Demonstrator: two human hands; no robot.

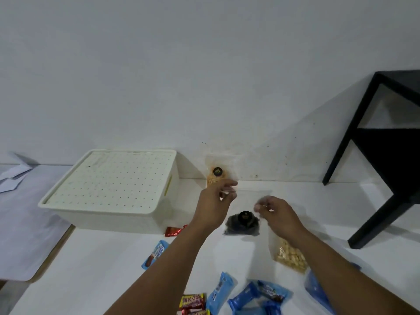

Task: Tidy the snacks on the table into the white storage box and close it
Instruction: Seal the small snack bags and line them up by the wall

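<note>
Blue wrappers [258, 296] and a yellow-and-red candy bar [193, 300] lie nearest the camera on the white tabletop [102, 269], with another blue packet [155, 254] further left and a red wrapper [175, 231] touching the foot of the white storage box [113, 189]. That box sits at the back left with its perforated lid [109, 178] still on. Both hands are raised over a clear bag of dark snacks [242, 223]. The left hand [213, 201] pinches what looks like the top edge of a clear bag; the right hand [276, 213] has its fingers curled together, apparently pinching the same thin plastic, though blur makes that uncertain. A bag of pale nuts [289, 258] lies partly under the right forearm, and an orange snack bag [217, 171] leans against the wall.

Judging by this, the tidying has barely begun: no snack is in the box. The next move calls for lifting the lid off first, since the closed box can take nothing.
</note>
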